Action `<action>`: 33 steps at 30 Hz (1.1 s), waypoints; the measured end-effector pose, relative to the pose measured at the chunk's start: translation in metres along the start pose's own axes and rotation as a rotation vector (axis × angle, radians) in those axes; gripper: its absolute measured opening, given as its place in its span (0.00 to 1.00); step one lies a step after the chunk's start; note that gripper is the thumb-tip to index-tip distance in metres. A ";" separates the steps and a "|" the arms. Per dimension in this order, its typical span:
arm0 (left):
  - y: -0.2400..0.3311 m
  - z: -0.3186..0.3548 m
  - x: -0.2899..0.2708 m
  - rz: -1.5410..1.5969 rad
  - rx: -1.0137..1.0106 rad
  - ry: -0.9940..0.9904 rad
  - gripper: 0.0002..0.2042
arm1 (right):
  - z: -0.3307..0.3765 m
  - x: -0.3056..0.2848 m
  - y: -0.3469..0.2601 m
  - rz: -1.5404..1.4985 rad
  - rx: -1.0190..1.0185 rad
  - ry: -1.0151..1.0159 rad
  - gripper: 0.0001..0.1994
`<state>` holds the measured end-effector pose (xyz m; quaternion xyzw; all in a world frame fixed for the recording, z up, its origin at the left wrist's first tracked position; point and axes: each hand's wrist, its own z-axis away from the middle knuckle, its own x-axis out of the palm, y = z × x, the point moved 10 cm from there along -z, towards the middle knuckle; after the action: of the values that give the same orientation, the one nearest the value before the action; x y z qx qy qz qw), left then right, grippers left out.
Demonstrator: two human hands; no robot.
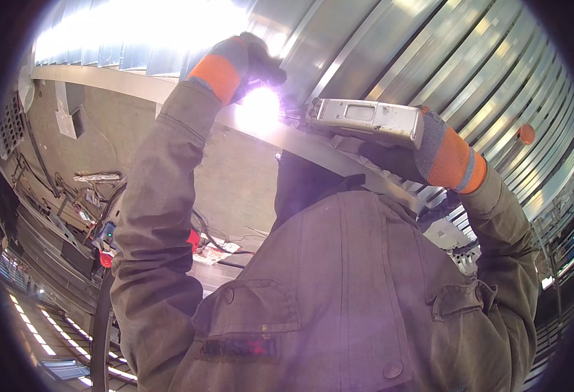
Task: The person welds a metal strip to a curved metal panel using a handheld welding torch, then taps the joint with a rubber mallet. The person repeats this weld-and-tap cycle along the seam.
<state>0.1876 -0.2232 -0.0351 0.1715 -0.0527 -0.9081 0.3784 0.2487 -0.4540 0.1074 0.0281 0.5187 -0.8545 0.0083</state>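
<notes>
My right hand, in a grey and orange glove with a dark palm, is wrapped round a silver, box-shaped welding gun. The gun's nozzle end points left at a blinding white-violet glare on a flat metal strip. Just above the glare, my left hand wears a matching glove, its fingers curled down near the strip. Whatever those fingers grip is hidden by the dark glove and the light. Long ribbed metal panels lie beyond the strip.
On the left, cables and scraps lie on the grey floor, near a perforated metal piece. A small red object shows beside my left sleeve. An orange round cap stands out against the panels at right.
</notes>
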 end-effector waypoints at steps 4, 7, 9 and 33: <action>-0.012 -0.006 0.004 0.056 -0.011 0.044 0.19 | -0.005 -0.002 -0.013 -0.088 -0.135 0.055 0.22; -0.008 -0.003 0.004 0.045 0.012 0.027 0.19 | -0.004 0.004 -0.002 0.005 -0.008 -0.058 0.23; -0.003 0.003 0.000 0.024 0.005 0.023 0.19 | 0.000 0.004 0.006 0.012 0.077 -0.105 0.24; 0.001 0.015 -0.002 -0.024 -0.047 0.054 0.17 | 0.010 -0.005 0.012 0.054 0.103 -0.051 0.20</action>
<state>0.1848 -0.2230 -0.0198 0.1876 -0.0190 -0.9086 0.3728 0.2537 -0.4685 0.1011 0.0207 0.4728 -0.8799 0.0432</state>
